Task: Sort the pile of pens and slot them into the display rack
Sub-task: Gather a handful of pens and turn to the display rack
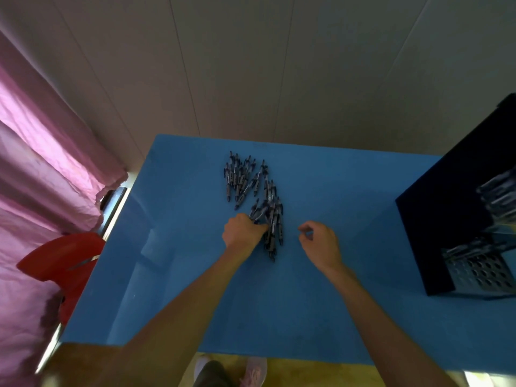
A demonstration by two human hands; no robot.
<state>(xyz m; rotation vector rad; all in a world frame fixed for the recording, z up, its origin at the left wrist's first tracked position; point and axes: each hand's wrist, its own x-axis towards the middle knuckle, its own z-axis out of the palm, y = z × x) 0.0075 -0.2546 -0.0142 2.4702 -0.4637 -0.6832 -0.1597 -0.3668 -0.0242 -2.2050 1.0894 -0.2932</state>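
Blue covers the table [195,275], which stands against a pale panelled wall, with a pink curtain [42,152] off beyond the left hand's side. Between and just ahead of the two hands lies the pile of pens [275,219], with a second cluster of pens [240,180] further out from the left hand. They are slim, dark-tipped with pale barrels, mostly lying roughly parallel. They look light, stiff and smooth, likely to roll or slide, so a pinch around the middle of the barrel would probably serve best, a few at a time. The left hand [243,233] is curled into a fist at the near edge of the pile, apparently gripping several pens. The right hand [318,241] hovers just beside the pile, thumb and forefinger nearly pinched, holding nothing that I can see. The display rack [480,272], dark with rows of holes, stands well out past the right hand.
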